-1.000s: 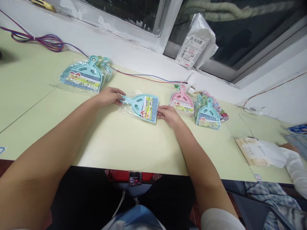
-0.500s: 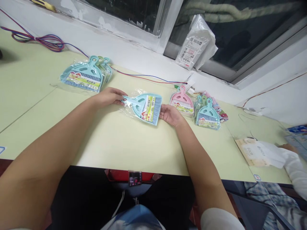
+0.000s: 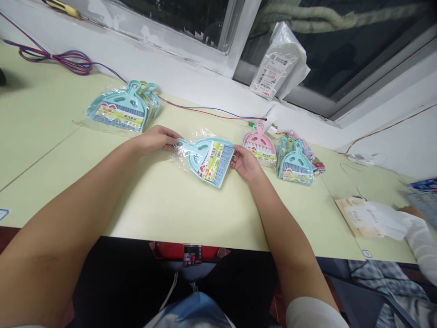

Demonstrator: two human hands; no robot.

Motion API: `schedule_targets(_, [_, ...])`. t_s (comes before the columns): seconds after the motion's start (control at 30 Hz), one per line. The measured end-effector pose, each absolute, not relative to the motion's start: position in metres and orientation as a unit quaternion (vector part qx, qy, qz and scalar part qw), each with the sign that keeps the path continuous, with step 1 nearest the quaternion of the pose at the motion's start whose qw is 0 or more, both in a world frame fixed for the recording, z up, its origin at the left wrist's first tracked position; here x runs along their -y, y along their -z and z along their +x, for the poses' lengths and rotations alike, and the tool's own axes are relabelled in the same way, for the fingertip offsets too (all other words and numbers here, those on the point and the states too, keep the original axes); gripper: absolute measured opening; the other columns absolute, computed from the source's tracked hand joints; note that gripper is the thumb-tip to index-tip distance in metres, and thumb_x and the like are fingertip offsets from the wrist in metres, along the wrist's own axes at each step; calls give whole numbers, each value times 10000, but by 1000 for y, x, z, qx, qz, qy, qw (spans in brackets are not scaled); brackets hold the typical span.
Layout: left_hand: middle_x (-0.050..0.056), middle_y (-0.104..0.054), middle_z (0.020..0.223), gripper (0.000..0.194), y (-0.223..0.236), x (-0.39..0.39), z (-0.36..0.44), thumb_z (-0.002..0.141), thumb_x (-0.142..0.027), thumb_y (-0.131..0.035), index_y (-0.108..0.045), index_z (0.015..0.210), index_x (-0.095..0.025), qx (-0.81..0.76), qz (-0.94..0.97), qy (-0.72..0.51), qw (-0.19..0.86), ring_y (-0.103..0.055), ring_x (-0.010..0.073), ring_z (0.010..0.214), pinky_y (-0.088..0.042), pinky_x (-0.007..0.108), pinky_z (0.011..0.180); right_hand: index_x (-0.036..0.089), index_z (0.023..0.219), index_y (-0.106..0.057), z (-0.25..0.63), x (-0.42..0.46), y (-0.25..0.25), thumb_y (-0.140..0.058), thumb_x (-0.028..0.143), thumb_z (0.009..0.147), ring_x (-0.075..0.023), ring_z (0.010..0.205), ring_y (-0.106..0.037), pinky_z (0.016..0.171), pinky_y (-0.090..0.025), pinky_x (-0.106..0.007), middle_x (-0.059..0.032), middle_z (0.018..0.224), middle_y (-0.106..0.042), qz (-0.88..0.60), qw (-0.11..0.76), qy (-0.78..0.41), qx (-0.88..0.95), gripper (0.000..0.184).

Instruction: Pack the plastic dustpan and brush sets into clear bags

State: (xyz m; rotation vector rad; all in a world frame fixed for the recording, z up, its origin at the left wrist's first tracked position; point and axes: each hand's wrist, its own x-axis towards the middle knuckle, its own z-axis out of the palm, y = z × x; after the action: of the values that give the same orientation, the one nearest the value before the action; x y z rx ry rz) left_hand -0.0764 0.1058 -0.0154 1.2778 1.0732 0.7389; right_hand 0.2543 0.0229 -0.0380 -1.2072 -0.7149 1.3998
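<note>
A light blue dustpan and brush set (image 3: 208,160) in a clear plastic wrapper is held between my two hands over the table, its label turned sideways. My left hand (image 3: 160,138) pinches the handle end. At the bristle end, my right hand (image 3: 245,163) grips the pan's upper corner between thumb and fingers. Beyond my left forearm leans a stack of wrapped blue and green dustpan sets (image 3: 118,110). Right of my right hand are a pink dustpan set (image 3: 259,145) and more blue and green sets (image 3: 295,167).
Red and blue wires (image 3: 73,61) run along the wall. A screwdriver (image 3: 63,8) lies on the ledge, and a white plastic bag (image 3: 278,64) stands by the window. A Face tissue pack (image 3: 362,216) lies right, beside another person's sleeve (image 3: 421,246). The table edge (image 3: 211,246) is near me.
The held blue dustpan set has tilted, its bristle end swinging slightly right and toward me. My right hand has moved from the edge to the upper corner. My left hand stays on the handle.
</note>
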Motion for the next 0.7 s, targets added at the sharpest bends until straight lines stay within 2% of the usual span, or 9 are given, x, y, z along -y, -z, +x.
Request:
schedule_targets(0.17, [146,-804,926,238,18,-108,-77,607,-182,-925,-841,829,-161,-459,563,-313,612,-784,261,814,-642,422,934,231,867,-640,256,-24,40,-706,249,834,-138,701,-641,612,-538,-244,13,795,-704,-503,555,-597,287,76])
schedule_targets(0.3, [141,-813,961,284,22,-112,-79,579,-212,-937,-844,844,-171,-457,565,-306,615,-779,259,832,-639,412,938,220,881,-659,254,-24,40,-667,219,863,-159,766,-686,702,-593,-290,0,835,-722,-491,560,-607,278,20])
schedule_targets(0.47, [155,-809,999,307,27,-116,-80,596,-227,-935,-850,885,-167,-448,567,-311,617,-782,247,824,-635,399,947,216,899,-662,253,-24,41,-687,210,878,-164,773,-700,718,-607,-292,-11,853,-743,-490,565,-608,265,33])
schedule_targets(0.7, [151,-810,990,327,34,-121,-81,589,-260,-952,-857,888,-169,-440,571,-312,619,-789,275,872,-623,416,985,213,949,-682,255,-25,44,-704,222,890,-166,761,-701,680,-612,-287,-13,853,-754,-472,565,-617,278,64])
